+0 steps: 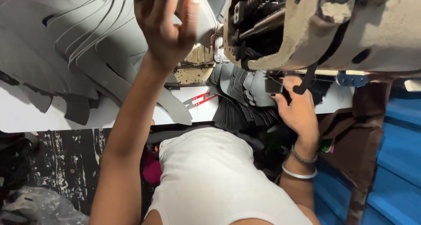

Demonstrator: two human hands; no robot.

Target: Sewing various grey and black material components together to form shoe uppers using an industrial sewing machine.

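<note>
Grey cut pieces (245, 91) lie fanned under the sewing machine (333, 27); the right hand (300, 111) presses them flat, open. Left of the machine, the left hand (169, 25) grips one grey piece (204, 18).

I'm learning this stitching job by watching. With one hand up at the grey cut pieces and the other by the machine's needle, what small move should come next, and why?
Probably bring the left hand down with the grey piece it holds toward the sewing machine. The right hand already rests on the fanned stack of dark pieces beneath the machine head, so the lifted piece seems the one that is missing there.
</note>
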